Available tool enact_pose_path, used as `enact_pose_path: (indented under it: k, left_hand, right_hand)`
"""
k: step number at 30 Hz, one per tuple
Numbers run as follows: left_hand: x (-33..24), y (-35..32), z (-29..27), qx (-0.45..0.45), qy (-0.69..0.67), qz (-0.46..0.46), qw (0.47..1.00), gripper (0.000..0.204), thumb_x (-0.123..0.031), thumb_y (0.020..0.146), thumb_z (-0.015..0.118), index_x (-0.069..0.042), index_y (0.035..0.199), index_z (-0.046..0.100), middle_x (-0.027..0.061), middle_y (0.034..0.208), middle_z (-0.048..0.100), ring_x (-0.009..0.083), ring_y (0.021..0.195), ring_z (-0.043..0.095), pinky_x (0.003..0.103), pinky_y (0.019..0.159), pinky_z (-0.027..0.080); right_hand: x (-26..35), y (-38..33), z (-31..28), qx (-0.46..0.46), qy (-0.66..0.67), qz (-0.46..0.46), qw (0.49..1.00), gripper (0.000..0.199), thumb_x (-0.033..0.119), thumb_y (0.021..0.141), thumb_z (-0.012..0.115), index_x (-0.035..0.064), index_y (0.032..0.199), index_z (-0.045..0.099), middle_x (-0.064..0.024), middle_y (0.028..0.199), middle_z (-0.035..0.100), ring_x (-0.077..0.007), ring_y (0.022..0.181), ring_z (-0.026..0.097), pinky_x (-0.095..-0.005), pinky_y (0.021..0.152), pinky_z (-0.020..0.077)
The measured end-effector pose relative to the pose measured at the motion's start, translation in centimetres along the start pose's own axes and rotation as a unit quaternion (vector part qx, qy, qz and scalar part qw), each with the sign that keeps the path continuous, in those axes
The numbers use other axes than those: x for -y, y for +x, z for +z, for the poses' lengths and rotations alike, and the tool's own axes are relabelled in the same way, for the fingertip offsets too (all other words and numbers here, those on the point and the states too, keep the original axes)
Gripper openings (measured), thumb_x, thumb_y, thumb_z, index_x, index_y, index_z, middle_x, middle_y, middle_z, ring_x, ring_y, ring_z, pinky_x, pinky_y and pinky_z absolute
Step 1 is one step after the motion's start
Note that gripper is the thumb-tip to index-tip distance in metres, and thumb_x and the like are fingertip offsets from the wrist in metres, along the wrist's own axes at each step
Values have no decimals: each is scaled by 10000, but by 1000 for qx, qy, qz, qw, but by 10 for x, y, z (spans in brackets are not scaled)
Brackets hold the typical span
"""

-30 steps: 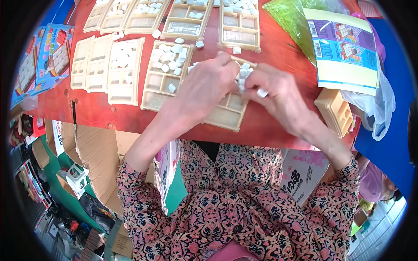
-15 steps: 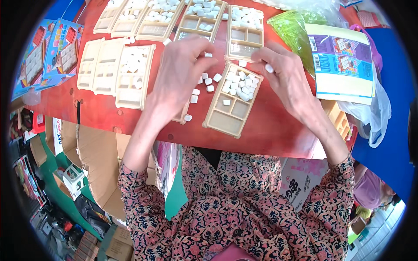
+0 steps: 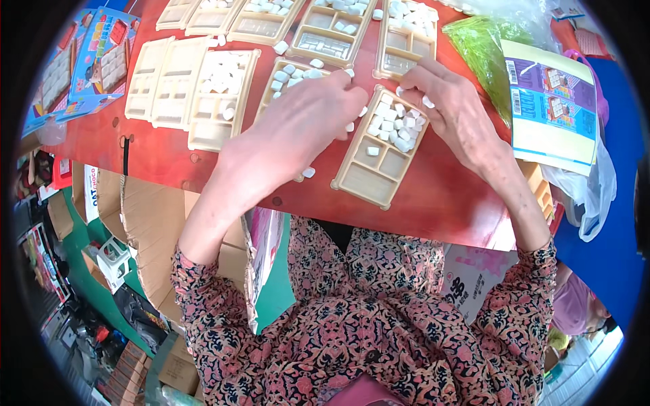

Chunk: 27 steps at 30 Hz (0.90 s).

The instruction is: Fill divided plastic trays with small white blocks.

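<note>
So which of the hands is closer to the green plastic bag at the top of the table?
Right. The right hand sits just beside the green bag, at the tray's upper end. The left hand is farther off, across that tray.

Two hands, left hand (image 3: 298, 128) and right hand (image 3: 453, 111), work among about ten cream compartment trays (image 3: 369, 179) and dozens of white tiles (image 3: 396, 125).

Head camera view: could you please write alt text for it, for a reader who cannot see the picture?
A person's left hand and right hand work over a beige compartment tray holding small white blocks on a red table. More such trays lie to the left and behind, a green bag and a printed packet to the right.
</note>
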State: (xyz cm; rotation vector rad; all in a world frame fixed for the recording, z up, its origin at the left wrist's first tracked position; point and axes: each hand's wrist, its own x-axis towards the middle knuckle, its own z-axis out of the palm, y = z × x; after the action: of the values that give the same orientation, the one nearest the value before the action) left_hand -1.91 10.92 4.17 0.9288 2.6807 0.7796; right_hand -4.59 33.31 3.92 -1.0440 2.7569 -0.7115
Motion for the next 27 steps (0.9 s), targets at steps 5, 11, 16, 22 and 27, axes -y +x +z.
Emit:
enact_pose_path:
  k: [5, 11, 16, 22, 27]
  left_hand:
    - [-5, 5, 15, 19, 93, 28, 995, 153, 19, 764, 569, 38, 892, 487, 176, 915, 526, 358, 788, 616, 409, 663, 513]
    - [-2, 12, 18, 5, 71, 60, 996, 108, -7, 800, 514, 34, 885, 463, 191, 901, 516, 375, 780, 612, 428, 649, 501]
    - [2, 14, 21, -9, 13, 46, 999, 133, 72, 756, 556, 81, 881, 513, 254, 876, 567, 371, 809, 653, 380, 656, 556]
    - [18, 13, 22, -152, -186, 8, 971, 112, -17, 809, 536, 47, 901, 543, 172, 868, 587, 286, 770, 611, 357, 646, 478]
    - [39, -11, -31, -171, -366, -138, 904, 185, -93, 816, 587, -3, 965, 651, -35, 742, 581, 20, 670, 505, 198, 576, 403]
  right_hand:
    - [5, 2, -1, -31, 101, -6, 994, 168, -39, 754, 580, -22, 907, 513, -173, 847, 531, -390, 788, 565, -462, 655, 449]
    - [-2, 0, 7, -6, 28, 0, 1000, 194, -87, 714, 560, -28, 887, 496, -188, 865, 555, -401, 809, 560, -453, 659, 453]
    - [6, 2, -4, -26, 87, 45, 995, 183, -51, 756, 589, -33, 923, 518, -184, 866, 573, -388, 811, 567, -414, 676, 470]
    - [26, 19, -9, 23, 366, 204, 908, 183, 149, 872, 611, -34, 881, 600, -52, 769, 593, -100, 643, 519, -241, 530, 421]
    - [58, 86, -3, 26, 387, 143, 911, 278, 252, 845, 622, -14, 922, 650, 0, 602, 531, -50, 521, 454, -217, 466, 346]
